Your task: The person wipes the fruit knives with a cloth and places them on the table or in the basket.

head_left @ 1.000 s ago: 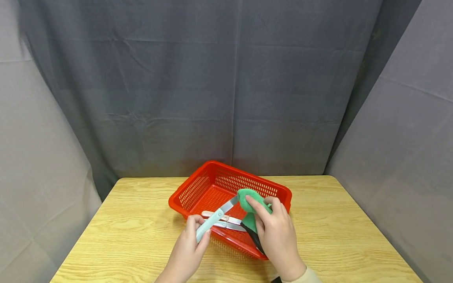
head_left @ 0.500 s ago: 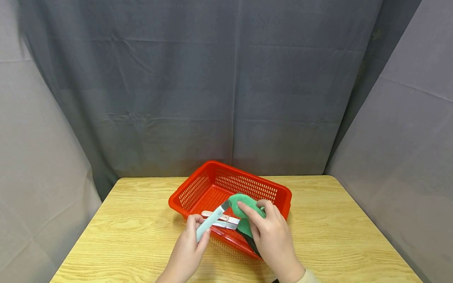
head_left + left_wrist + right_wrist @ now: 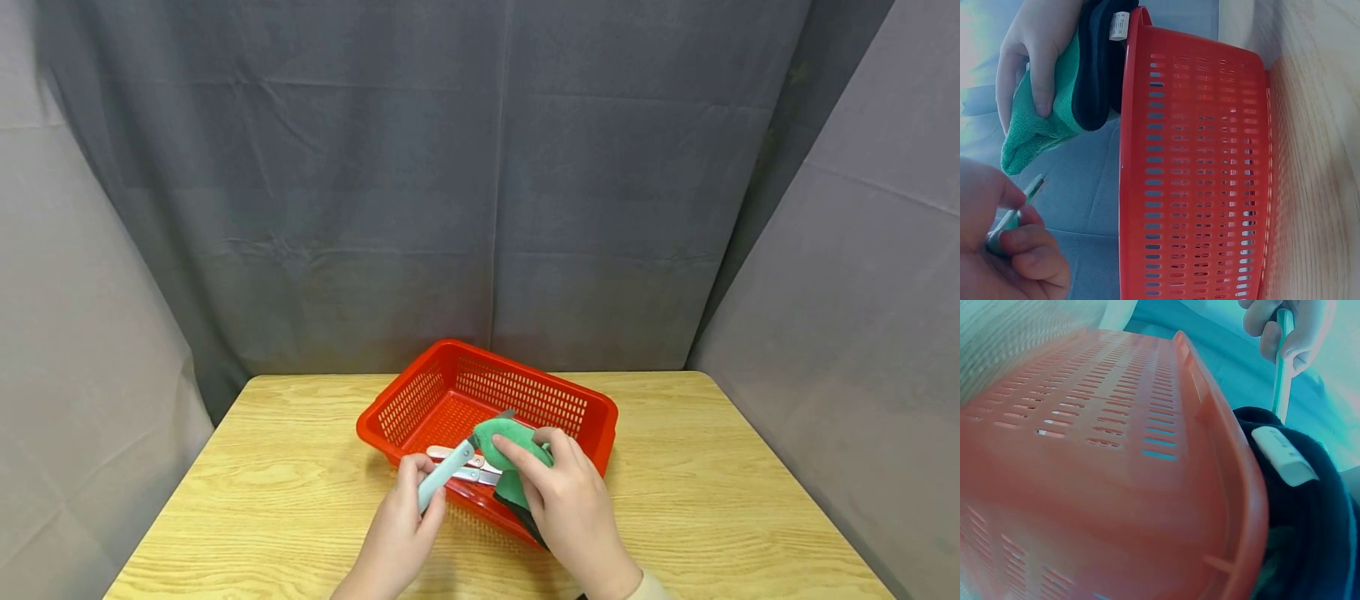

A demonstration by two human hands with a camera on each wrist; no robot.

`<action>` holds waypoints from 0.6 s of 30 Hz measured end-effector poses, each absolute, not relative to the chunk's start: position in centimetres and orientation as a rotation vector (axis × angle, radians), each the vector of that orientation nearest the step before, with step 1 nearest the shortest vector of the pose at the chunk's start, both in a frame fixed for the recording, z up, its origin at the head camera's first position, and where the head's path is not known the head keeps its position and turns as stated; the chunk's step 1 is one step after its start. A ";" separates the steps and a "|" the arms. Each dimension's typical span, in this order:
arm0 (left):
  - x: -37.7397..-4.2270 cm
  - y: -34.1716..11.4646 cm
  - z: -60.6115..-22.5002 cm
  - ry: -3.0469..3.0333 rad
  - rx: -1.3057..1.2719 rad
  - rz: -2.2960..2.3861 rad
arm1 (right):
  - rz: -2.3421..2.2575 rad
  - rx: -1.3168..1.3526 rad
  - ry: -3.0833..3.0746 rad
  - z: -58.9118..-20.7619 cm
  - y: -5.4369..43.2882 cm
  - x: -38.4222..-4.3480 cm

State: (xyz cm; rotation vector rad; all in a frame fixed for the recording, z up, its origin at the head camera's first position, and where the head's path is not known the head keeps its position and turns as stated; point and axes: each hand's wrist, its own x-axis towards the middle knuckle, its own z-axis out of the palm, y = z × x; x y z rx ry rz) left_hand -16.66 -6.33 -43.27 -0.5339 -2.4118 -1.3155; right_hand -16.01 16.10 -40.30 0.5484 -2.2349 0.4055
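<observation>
In the head view my left hand [image 3: 397, 533] grips the pale blue handle of a knife [image 3: 444, 477], its blade angled up and to the right. My right hand [image 3: 581, 508] holds a green cloth [image 3: 506, 440] with a black border folded over the blade, close to the handle. The blade's tip shows past the cloth's upper edge; the middle of the blade is covered. Below, a pink-handled knife [image 3: 442, 452] and another pale blue knife [image 3: 468, 474] lie in the red basket [image 3: 405, 382], partly hidden by the cloth and the held knife.
The perforated red basket stands at an angle on the wooden table [image 3: 270, 483], under both hands. A white tag [image 3: 1119, 26] hangs from the cloth's black border in the left wrist view. Grey curtains [image 3: 360, 183] rise behind the table and at its sides.
My right hand has slid the cloth left and down along the blade towards the handle, and the tip has come out beyond it. My left hand has stayed almost still.
</observation>
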 end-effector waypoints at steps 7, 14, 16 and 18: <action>-16.6 -6.2 -43.3 -2.401 -0.538 -1.335 | 0.431 0.550 -2.258 -40.2 16.1 -15.9; -16.5 -6.2 -43.2 -2.394 -0.555 -1.331 | 0.428 0.533 -2.270 -40.2 16.1 -15.9; -16.5 -6.2 -43.3 -2.387 -0.559 -1.334 | 0.428 0.530 -2.263 -40.2 16.1 -16.0; -16.5 -6.2 -43.3 -2.379 -0.563 -1.346 | 0.422 0.525 -2.257 -40.3 16.1 -16.1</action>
